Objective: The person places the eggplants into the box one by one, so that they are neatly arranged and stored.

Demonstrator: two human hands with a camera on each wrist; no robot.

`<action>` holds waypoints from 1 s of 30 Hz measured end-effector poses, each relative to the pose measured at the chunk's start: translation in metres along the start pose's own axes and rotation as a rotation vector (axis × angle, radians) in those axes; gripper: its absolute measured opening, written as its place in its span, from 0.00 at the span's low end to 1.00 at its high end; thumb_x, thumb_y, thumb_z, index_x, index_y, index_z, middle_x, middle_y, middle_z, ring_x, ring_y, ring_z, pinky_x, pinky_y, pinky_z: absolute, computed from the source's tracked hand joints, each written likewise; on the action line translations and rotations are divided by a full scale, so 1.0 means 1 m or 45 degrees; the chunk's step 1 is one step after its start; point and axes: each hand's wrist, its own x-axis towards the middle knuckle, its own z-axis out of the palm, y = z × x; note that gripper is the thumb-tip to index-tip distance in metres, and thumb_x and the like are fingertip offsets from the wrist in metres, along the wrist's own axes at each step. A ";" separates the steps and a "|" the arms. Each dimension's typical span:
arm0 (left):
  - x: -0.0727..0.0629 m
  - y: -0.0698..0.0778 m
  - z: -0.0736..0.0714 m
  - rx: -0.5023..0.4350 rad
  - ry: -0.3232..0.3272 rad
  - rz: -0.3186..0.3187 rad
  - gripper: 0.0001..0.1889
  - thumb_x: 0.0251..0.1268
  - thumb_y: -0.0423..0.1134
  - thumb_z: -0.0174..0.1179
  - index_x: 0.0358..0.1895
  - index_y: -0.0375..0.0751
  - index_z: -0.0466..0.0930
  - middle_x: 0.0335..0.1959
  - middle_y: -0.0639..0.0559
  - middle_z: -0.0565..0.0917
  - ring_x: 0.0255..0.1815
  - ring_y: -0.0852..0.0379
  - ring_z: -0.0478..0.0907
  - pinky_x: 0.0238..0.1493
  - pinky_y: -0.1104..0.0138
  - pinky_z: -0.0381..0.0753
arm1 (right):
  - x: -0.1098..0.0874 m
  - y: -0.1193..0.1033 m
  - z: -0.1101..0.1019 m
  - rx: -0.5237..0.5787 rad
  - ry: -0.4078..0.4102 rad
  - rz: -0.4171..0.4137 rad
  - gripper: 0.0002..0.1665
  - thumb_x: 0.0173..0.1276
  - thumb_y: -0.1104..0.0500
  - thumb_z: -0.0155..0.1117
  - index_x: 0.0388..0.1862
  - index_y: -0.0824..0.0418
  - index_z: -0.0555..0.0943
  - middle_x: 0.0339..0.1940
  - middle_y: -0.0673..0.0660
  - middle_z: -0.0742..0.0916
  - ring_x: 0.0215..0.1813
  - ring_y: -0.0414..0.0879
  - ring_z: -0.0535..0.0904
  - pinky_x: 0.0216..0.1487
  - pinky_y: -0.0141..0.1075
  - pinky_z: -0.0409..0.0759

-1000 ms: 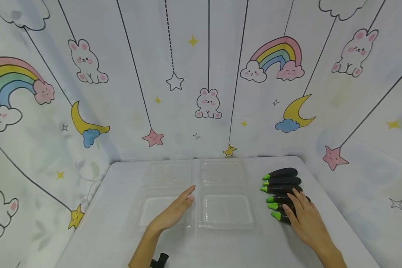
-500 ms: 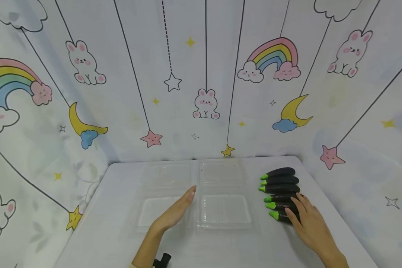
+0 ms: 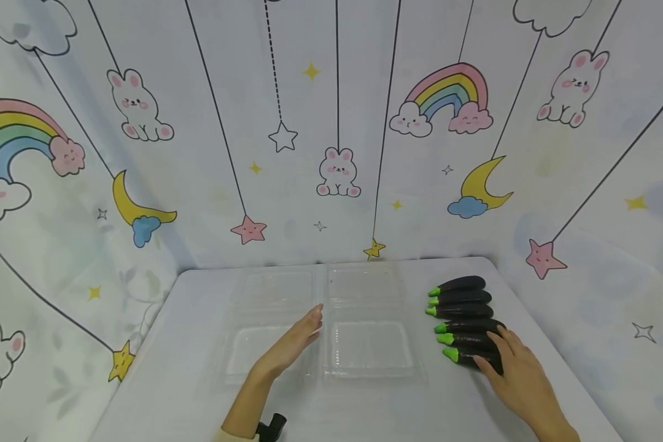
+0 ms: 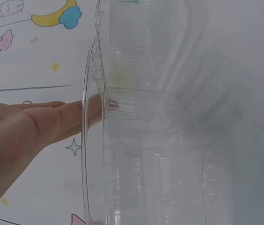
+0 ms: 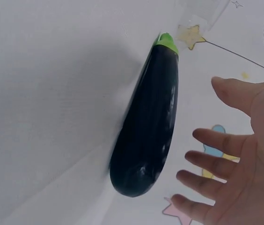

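Observation:
Several dark eggplants with bright green stem ends lie in a row on the right of the table; the nearest eggplant [image 3: 472,358] also shows large in the right wrist view. My right hand [image 3: 522,380] hovers at the blunt ends of the front few. In the right wrist view its fingers [image 5: 211,161] are spread and hold nothing. Two clear plastic containers stand side by side mid-table, a left container [image 3: 228,344] and a right container [image 3: 414,325]. Above the left one is my left hand [image 3: 290,347], fingers straight, holding nothing; in the left wrist view its fingertips show behind a clear rim [image 4: 85,150].
The white table [image 3: 171,350] has cloth walls with cartoon prints close behind and on both sides. A black object [image 3: 272,428] shows by the left wrist at the lower edge of the head view.
My right hand has drawn back slightly to the right, uncovering more of the front eggplants. My left hand stays nearly in place. The head view has shifted a little.

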 end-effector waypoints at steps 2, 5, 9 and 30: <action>0.001 0.002 0.001 -0.017 0.010 -0.017 0.39 0.87 0.60 0.30 0.85 0.34 0.43 0.84 0.31 0.49 0.82 0.33 0.55 0.80 0.45 0.58 | -0.001 0.001 -0.001 -0.016 0.032 0.005 0.39 0.69 0.46 0.74 0.67 0.72 0.75 0.70 0.78 0.73 0.67 0.78 0.68 0.62 0.74 0.68; 0.003 0.004 0.003 -0.072 0.022 -0.048 0.43 0.86 0.64 0.32 0.84 0.30 0.42 0.82 0.27 0.51 0.81 0.32 0.56 0.79 0.44 0.60 | -0.001 0.004 -0.003 -0.033 0.029 0.033 0.40 0.66 0.46 0.77 0.65 0.72 0.77 0.68 0.79 0.74 0.66 0.78 0.69 0.61 0.74 0.69; 0.006 0.004 0.006 -0.143 0.041 -0.086 0.47 0.84 0.67 0.35 0.83 0.26 0.42 0.81 0.24 0.52 0.80 0.30 0.57 0.78 0.44 0.64 | -0.002 0.007 -0.004 -0.056 -0.015 0.083 0.41 0.63 0.46 0.79 0.64 0.72 0.78 0.67 0.79 0.74 0.64 0.78 0.70 0.58 0.76 0.70; 0.025 -0.004 0.006 -0.302 -0.006 -0.179 0.43 0.84 0.60 0.45 0.76 0.18 0.58 0.72 0.21 0.69 0.58 0.31 0.83 0.56 0.50 0.87 | 0.000 0.022 -0.008 -0.047 -0.165 0.180 0.34 0.62 0.49 0.80 0.62 0.67 0.82 0.62 0.76 0.78 0.61 0.77 0.74 0.54 0.73 0.76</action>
